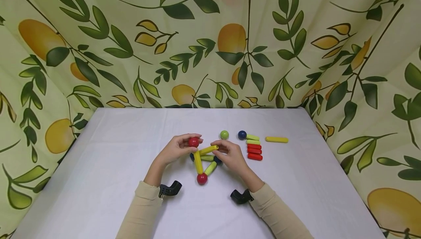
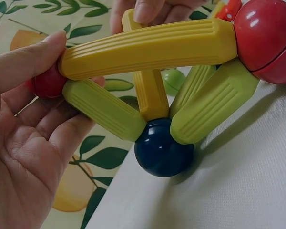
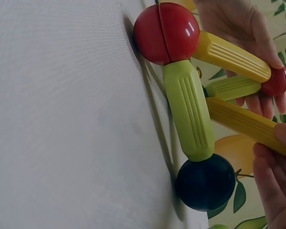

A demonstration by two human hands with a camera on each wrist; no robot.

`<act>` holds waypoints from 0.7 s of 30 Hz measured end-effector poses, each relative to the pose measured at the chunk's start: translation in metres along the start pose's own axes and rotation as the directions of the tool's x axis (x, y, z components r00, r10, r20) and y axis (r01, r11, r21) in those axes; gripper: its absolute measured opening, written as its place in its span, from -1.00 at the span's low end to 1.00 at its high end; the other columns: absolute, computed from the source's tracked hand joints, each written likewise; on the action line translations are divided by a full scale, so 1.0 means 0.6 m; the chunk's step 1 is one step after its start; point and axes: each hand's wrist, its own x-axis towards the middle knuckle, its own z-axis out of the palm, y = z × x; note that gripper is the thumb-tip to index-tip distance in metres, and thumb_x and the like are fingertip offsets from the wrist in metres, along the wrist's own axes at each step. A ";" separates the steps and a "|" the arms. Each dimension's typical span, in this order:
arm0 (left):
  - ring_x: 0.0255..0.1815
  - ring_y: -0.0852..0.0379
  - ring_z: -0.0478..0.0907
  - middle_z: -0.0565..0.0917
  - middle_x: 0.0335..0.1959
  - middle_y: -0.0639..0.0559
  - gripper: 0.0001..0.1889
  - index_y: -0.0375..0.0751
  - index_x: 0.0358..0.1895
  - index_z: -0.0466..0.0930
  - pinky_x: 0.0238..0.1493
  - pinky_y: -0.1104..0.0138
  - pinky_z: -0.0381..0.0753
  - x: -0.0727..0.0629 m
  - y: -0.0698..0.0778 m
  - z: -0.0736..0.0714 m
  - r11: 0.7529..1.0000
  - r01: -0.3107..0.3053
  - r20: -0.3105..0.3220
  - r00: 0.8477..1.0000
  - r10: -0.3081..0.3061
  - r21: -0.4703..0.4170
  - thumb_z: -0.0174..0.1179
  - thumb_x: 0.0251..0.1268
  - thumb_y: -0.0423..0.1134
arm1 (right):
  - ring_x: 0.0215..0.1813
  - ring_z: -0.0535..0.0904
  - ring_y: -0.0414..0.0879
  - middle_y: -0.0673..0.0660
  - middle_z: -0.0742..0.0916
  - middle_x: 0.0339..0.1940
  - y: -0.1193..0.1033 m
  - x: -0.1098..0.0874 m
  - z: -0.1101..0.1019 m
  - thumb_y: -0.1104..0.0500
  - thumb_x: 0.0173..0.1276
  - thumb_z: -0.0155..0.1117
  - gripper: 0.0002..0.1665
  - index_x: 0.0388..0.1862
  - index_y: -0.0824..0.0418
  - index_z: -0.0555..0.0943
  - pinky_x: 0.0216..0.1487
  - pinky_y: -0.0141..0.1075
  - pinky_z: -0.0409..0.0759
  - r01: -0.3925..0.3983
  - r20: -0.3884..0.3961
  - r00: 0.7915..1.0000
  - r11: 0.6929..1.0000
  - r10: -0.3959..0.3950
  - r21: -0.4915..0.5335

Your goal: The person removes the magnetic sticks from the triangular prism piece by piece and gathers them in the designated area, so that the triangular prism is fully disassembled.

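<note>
My left hand (image 1: pixel 171 152) grips a red ball (image 1: pixel 193 142) at the raised corner of a frame built of rods and balls. A yellow rod (image 2: pixel 152 50) runs from that ball to another red ball (image 1: pixel 202 179) near the tabletop. Short light-green rods (image 3: pixel 189 112) join the red balls to dark blue balls (image 2: pixel 163 148). With thumb and fingers, my right hand (image 1: pixel 234 155) pinches the free end of a second yellow rod (image 1: pixel 208 150). In the left wrist view, its other end meets a blue ball.
Right of the frame lie several red rods (image 1: pixel 254 151), two light-green rods (image 1: pixel 253 137), a blue ball (image 1: pixel 242 135) and a yellow rod (image 1: pixel 276 139). A green ball (image 1: pixel 224 135) sits behind the right hand. Patterned cloth (image 1: pixel 197 49) surrounds the white table (image 1: pixel 286 195).
</note>
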 end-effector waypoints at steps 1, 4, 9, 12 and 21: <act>0.16 -0.37 0.46 0.55 0.14 -0.36 -0.52 -0.35 0.23 0.42 0.08 0.45 0.57 0.000 0.000 0.000 1.000 0.001 -0.001 1.000 -0.001 -0.001 0.24 0.23 -0.36 | 0.02 0.66 0.11 0.29 0.70 -0.04 0.009 0.001 0.003 0.41 0.21 0.29 -0.70 -0.05 0.40 0.60 0.02 -0.20 0.64 -0.002 -0.010 1.000 1.000 0.002 0.007; 0.16 -0.37 0.46 0.55 0.14 -0.36 -0.53 -0.31 0.22 0.44 0.08 0.45 0.57 -0.001 -0.001 0.000 1.000 0.004 -0.003 1.000 -0.004 -0.003 0.24 0.23 -0.36 | -0.01 0.67 0.08 0.26 0.71 -0.06 0.037 0.007 0.010 0.39 0.19 0.33 -0.70 -0.06 0.35 0.62 -0.04 -0.27 0.66 -0.006 -0.037 0.999 1.000 0.008 0.029; 0.17 -0.39 0.45 0.50 0.15 -0.44 -0.53 -0.31 0.22 0.44 0.08 0.46 0.56 -0.001 0.000 0.001 1.000 0.013 -0.001 1.000 -0.013 -0.018 0.25 0.22 -0.36 | -0.08 0.70 0.00 0.20 0.74 -0.09 0.061 0.008 0.012 0.32 0.18 0.37 -0.71 -0.09 0.27 0.65 -0.11 -0.37 0.67 0.025 -0.060 0.998 0.998 -0.022 0.051; 0.18 -0.39 0.44 0.50 0.16 -0.44 -0.52 -0.35 0.22 0.43 0.09 0.45 0.56 -0.001 0.002 0.001 1.000 0.022 -0.001 1.000 -0.022 -0.017 0.25 0.22 -0.36 | -0.10 0.71 -0.03 0.20 0.74 -0.11 0.067 0.007 0.008 0.30 0.17 0.38 -0.72 -0.10 0.27 0.66 -0.11 -0.40 0.67 0.037 -0.075 0.997 0.995 -0.031 0.087; 0.17 -0.34 0.47 0.56 0.14 -0.32 -0.50 -0.40 0.23 0.40 0.08 0.45 0.57 0.000 0.004 0.000 0.999 0.029 -0.009 1.000 -0.029 0.014 0.25 0.22 -0.36 | -0.10 0.69 -0.09 0.29 0.71 -0.06 0.077 0.003 -0.037 0.36 0.17 0.36 -0.67 -0.05 0.36 0.63 -0.08 -0.42 0.65 -0.018 -0.116 0.993 0.990 0.034 0.143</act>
